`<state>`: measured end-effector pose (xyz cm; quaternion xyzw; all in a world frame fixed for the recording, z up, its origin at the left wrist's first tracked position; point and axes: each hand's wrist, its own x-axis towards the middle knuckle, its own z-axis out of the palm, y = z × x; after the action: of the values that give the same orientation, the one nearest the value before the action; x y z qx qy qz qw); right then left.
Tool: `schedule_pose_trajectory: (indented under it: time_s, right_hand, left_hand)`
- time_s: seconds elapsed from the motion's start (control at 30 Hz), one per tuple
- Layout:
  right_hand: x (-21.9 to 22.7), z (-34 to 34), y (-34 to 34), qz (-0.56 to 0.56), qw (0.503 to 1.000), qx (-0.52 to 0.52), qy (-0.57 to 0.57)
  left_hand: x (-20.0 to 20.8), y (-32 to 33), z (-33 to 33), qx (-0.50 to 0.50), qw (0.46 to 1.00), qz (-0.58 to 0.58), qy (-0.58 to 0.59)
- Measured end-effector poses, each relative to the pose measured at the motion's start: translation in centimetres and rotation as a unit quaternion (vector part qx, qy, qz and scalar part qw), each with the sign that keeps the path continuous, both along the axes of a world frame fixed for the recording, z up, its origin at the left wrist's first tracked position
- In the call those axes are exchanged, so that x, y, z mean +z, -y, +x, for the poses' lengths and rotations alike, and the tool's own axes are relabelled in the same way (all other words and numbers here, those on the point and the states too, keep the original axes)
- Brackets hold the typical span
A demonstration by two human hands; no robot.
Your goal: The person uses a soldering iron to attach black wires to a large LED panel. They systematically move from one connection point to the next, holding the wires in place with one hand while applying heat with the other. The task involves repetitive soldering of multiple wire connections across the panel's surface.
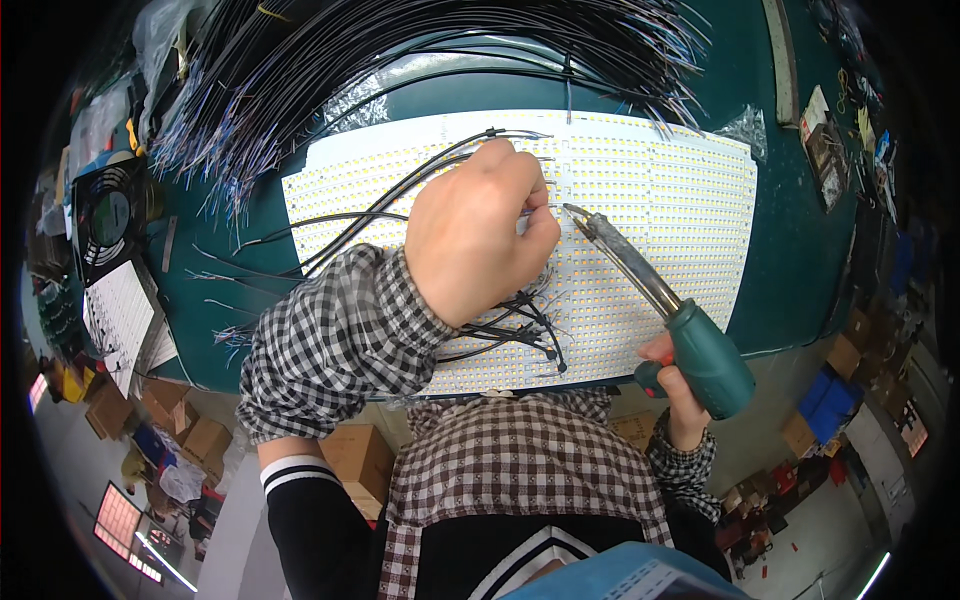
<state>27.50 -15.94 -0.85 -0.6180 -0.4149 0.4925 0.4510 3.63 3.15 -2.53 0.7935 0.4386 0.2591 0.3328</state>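
Note:
My left hand (pixel 478 228) is closed in a pinch over the middle of a white LED board (pixel 690 220) dotted with yellow chips. A thin wire end seems to come from its fingertips, mostly hidden by the fingers. My right hand (pixel 684 400) grips the green handle of a soldering gun (pixel 708 360). Its tip meets the board just right of my left fingertips. Black cables (pixel 385 200) with bared ends lie across the board's left half. More of these cables (pixel 515 330) are bunched below my left hand, near the board's front edge.
A large bundle of black cables (pixel 420 25) with stripped ends arches across the back of the green table (pixel 225 330). At the left stand a black fan (pixel 108 215) and paper sheets (pixel 122 315). A small box-like part (pixel 825 155) lies at the right. Cardboard boxes (pixel 350 462) sit below the table.

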Motion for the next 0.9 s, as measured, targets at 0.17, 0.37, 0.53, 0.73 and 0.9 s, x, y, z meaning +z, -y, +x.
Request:
schedule_pose_trajectory:
  time_s: [0.17,0.37,0.53,0.73,0.9]
  right_hand:
    - [-0.28,0.04,-0.02,-0.005,1.000,0.008,-0.001]
    - [-0.36,0.12,-0.02,-0.024,1.000,0.008,-0.002]
    - [-0.58,0.10,-0.09,-0.001,0.999,0.014,0.029]
    - [-0.25,-0.03,-0.19,-0.026,0.999,0.008,0.028]
    - [-0.67,0.00,0.04,-0.011,0.999,0.005,0.031]
  left_hand:
    - [0.27,-0.01,0.14,0.000,1.000,0.003,-0.006]
    - [0.43,-0.03,0.10,0.000,1.000,-0.004,-0.009]
    - [0.35,0.11,0.23,0.000,1.000,-0.006,-0.011]
    - [0.48,0.08,0.14,0.001,1.000,-0.010,-0.009]
    - [0.50,0.00,0.19,-0.002,1.000,-0.006,-0.013]
